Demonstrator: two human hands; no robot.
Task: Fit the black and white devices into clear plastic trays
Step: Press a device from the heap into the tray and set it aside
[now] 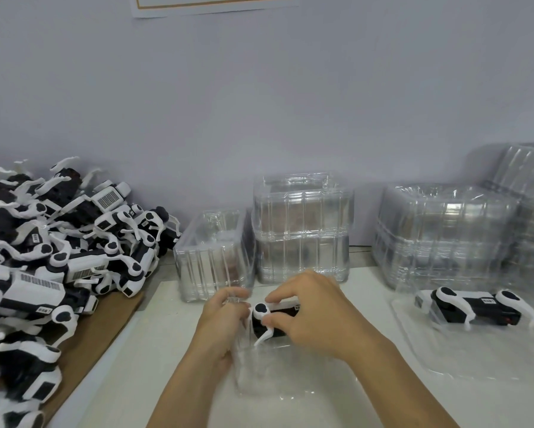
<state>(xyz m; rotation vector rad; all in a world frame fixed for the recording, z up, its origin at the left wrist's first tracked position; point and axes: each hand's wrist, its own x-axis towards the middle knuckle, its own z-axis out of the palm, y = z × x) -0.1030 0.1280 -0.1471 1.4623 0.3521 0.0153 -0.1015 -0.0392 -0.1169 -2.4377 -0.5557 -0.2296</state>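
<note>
At the near middle of the white table (173, 359), both hands work one black and white device (267, 322) into a clear plastic tray (269, 375). The right hand (313, 319) pinches the device from above, its fingers curled over the black body. The left hand (221, 322) grips the tray's left wall, holding the thin plastic steady.

The device looks like rigid moulded plastic, light enough for a fingertip hold, but its thin white curved arm (264, 333) sticks out and would likely snag or bend, so the solid black body seems the safer place to hold. The tray looks flimsy and slick; it probably flexes when pressed, so bracing it by the wall or rim makes sense.

To the left, a large heap of loose devices (59, 251) lies on brown cardboard (96, 335), their arms tangled together. Behind the hands stand stacks of empty clear trays (302, 230), close enough for a knuckle to catch. On the right, a filled tray (481, 350) holds a seated device (475, 307), with more stacked trays (444, 233) beyond it.
</note>
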